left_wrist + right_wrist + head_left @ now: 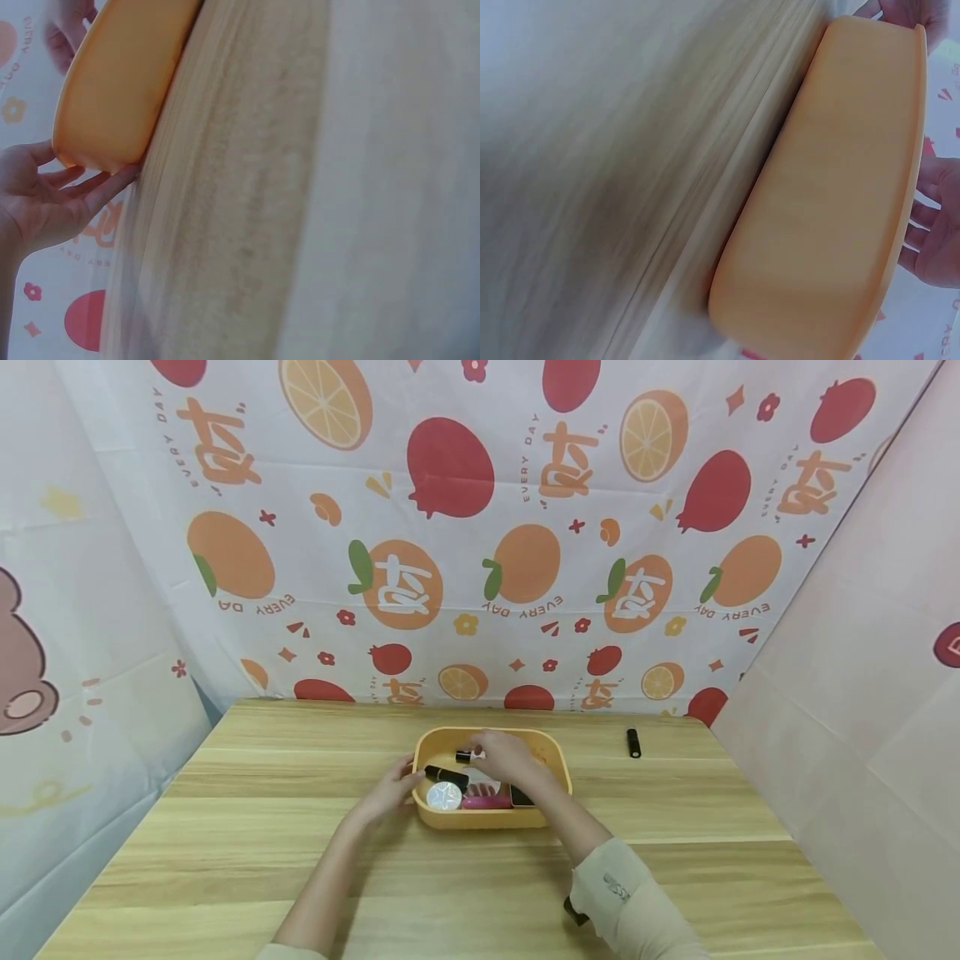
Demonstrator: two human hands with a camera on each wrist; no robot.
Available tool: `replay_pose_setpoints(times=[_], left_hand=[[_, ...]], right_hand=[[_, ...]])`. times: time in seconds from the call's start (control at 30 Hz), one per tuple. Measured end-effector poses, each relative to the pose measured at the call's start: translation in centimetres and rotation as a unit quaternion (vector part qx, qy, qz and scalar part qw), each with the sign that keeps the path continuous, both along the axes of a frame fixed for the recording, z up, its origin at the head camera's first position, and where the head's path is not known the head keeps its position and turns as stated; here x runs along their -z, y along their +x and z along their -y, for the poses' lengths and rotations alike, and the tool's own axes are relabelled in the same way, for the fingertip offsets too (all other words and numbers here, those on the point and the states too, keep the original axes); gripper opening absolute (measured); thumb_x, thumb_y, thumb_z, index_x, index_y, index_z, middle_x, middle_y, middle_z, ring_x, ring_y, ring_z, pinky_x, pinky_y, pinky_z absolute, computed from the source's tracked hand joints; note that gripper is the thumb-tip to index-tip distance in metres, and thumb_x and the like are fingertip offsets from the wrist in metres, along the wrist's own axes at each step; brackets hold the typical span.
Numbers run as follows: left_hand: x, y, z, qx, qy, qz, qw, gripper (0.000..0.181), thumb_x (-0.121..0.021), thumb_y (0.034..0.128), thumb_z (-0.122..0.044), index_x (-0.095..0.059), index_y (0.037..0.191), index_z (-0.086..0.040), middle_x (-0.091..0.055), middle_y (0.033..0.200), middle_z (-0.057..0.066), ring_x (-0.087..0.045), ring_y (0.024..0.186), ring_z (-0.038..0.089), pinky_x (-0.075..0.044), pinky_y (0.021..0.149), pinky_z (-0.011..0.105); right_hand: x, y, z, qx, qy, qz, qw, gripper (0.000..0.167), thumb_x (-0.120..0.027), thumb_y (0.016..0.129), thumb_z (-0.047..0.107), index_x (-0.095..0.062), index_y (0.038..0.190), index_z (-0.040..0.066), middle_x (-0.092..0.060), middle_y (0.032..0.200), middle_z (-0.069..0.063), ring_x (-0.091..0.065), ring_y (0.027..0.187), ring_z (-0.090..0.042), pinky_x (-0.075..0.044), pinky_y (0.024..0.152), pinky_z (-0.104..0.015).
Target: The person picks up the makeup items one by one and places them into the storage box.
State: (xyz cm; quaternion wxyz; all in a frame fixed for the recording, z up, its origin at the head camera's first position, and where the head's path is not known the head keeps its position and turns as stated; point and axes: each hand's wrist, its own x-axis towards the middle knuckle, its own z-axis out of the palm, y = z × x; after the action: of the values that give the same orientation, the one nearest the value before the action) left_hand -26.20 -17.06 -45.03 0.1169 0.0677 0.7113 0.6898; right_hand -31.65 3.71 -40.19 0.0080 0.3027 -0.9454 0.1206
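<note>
A yellow-orange basket (491, 820) stands on the wooden table. My left hand (392, 789) holds its left end, thumb at the rim and fingers against the outer wall, as the left wrist view also shows. Inside the basket, my right hand (504, 756) pinches a small black-and-white tube (463, 757); the basket wall hides these fingertips in the right wrist view. Around it lie a black lipstick tube (447, 777), a round white compact with a star (444, 796), a pink tube (487, 802) and a dark flat case (521, 797), partly covered by the right arm.
A black tube (633, 743) lies on the table at the back right. Another dark object (575, 911) sits beside the right sleeve, partly hidden by it. Fruit-printed cloth (465, 568) hangs behind the table's far edge.
</note>
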Motion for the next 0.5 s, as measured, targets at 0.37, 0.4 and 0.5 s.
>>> replay_pose_setpoints(times=[0.37, 0.4, 0.5], left_hand=[[-0.1, 0.0, 0.1, 0.001, 0.001, 0.006, 1.0000, 0.051, -0.035, 0.0981, -0.004, -0.011, 0.141, 0.009, -0.013, 0.141, 0.036, -0.028, 0.123, 0.050, -0.041, 0.092, 0.052], [-0.1, 0.0, 0.1, 0.002, 0.002, 0.006, 1.0000, 0.051, -0.035, 0.0981, -0.004, -0.011, 0.141, 0.009, -0.013, 0.141, 0.036, -0.028, 0.123, 0.050, -0.041, 0.092, 0.052], [-0.2, 0.0, 0.1, 0.004, 0.002, 0.004, 1.0000, 0.052, -0.035, 0.0982, -0.004, -0.010, 0.141, 0.009, -0.012, 0.141, 0.036, -0.027, 0.123, 0.050, -0.040, 0.093, 0.052]], right_hand=[[-0.5, -0.2, -2.6, 0.012, -0.047, 0.023, 0.9985, 0.026, -0.060, 0.084, 0.008, -0.066, 0.109, 0.009, -0.064, 0.093, -0.001, -0.056, 0.077, -0.012, -0.048, 0.061, -0.023], [-0.6, -0.2, -2.8, 0.011, -0.047, 0.020, 0.9986, 0.025, -0.060, 0.085, 0.008, -0.067, 0.109, 0.009, -0.064, 0.093, -0.001, -0.056, 0.077, -0.012, -0.047, 0.060, -0.022], [-0.8, -0.2, -3.3, 0.014, -0.042, 0.007, 0.9990, 0.025, -0.060, 0.085, 0.009, -0.067, 0.109, 0.010, -0.065, 0.093, 0.000, -0.057, 0.076, -0.011, -0.046, 0.056, -0.020]])
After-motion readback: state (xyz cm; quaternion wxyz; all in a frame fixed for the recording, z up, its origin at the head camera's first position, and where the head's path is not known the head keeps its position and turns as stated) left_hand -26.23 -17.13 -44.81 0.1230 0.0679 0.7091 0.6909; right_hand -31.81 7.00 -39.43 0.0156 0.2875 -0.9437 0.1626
